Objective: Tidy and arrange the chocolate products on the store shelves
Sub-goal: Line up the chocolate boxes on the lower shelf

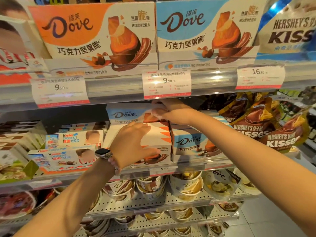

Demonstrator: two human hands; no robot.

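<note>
On the middle shelf stands an orange-and-white Dove box (157, 142). My left hand (133, 142), with a watch on the wrist, grips its front and left side. Behind and above it a blue Dove box (124, 114) lies on top of the stack, and my right hand (164, 110) reaches in under the upper shelf and holds its right end. Another blue Dove box (189, 142) stands to the right of the orange one, touching it. On the top shelf stand a large orange Dove box (92, 35) and a large blue Dove box (205, 31).
Kinder Chocolate boxes (68, 147) fill the middle shelf at left. Hershey's Kisses bags (266, 129) hang at right and one (290, 31) stands on the top shelf. Dove cups (184, 185) sit on the lower shelves. Price tags (166, 82) line the upper shelf rail.
</note>
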